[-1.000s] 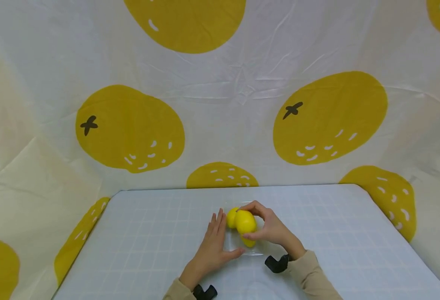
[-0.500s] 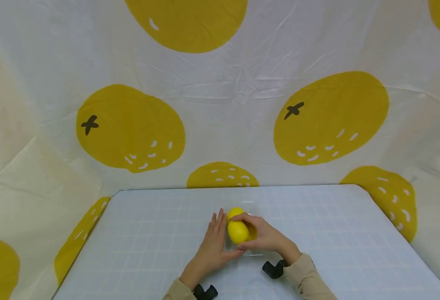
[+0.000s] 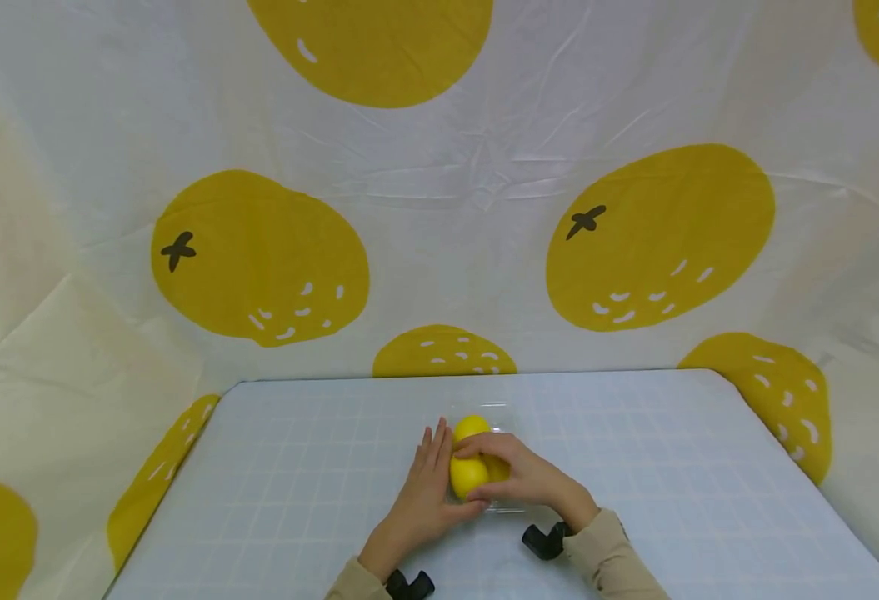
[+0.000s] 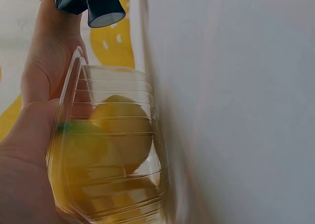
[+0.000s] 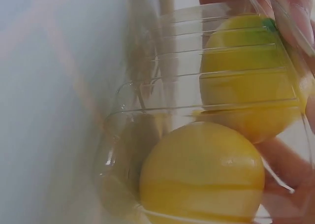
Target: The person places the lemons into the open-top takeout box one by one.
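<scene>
A clear plastic box [image 3: 510, 410] stands on the table; its ribbed wall [image 4: 110, 91] fills much of the left wrist view. My right hand [image 3: 532, 473] pinches a smooth yellow fruit [image 3: 468, 477] between thumb and fingers at the box's front left. Behind it lies another yellow fruit [image 3: 472, 425], and a third yellow fruit [image 3: 496, 468] is partly covered by my right hand. Through the plastic, one yellow fruit [image 5: 241, 71] shows a green tip. My left hand [image 3: 424, 492] rests along the box's left side, fingers straight, thumb stretched along its front edge.
The table [image 3: 297, 467] has a pale checked cover and reaches back to a white curtain [image 3: 446, 233] printed with big yellow fruits. Black wrist mounts [image 3: 544, 540] sit below both hands, at the beige sleeves [image 3: 607, 550].
My right hand has carried the yellow fruit left and toward me, lowering it into the box's front left beside my left hand. The left hand has stayed in place.
</scene>
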A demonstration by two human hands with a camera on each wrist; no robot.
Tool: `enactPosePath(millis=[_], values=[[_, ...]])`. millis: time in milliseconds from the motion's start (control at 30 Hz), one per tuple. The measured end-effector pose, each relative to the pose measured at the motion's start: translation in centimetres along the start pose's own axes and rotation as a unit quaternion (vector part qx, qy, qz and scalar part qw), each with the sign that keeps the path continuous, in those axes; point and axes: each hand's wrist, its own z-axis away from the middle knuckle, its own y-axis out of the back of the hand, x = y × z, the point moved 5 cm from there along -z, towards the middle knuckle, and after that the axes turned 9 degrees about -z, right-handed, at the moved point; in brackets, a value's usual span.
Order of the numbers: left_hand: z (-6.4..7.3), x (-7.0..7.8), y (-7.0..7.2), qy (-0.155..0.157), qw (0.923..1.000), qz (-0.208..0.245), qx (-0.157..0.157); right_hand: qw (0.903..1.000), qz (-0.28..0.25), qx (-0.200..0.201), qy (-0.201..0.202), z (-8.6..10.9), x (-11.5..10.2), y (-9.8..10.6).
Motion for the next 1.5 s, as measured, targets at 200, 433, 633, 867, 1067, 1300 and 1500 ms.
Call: enactPosePath(millis=[200, 433, 633, 867, 1067, 1300, 1500], values=[[-0.1, 0.2, 0.1, 0.004, 1.0, -0.004, 0.004, 0.9997, 0.01, 0.009, 0.02, -0.2, -0.2, 0.1], [-0.1, 0.2, 0.1, 0.004, 0.9999, -0.011, 0.003, 0.9996, -0.006, 0.026, 0.004, 0.0, -0.2, 0.2], [-0.1, 0.2, 0.1, 0.002, 0.9998, -0.021, 0.002, 0.9989, 0.035, 0.024, -0.016, 0.1, 0.0, -0.1], [0.0, 0.4, 0.3, -0.005, 0.9997, -0.023, 0.005, 0.992, 0.125, 0.014, 0.009, 0.0, -0.4, -0.5], [0.0, 0.4, 0.2, -0.002, 0.9999, -0.016, 0.001, 0.9875, 0.158, -0.004, 0.001, -0.2, -0.7, -0.7], [-0.1, 0.4, 0.0, -0.001, 0.9998, -0.02, 0.001, 0.978, 0.204, -0.018, -0.039, -0.3, -0.5, -1.1], [-0.1, 0.3, 0.0, -0.004, 0.9997, -0.021, 0.008, 0.9791, 0.197, -0.012, -0.047, -0.3, -0.5, -1.1]])
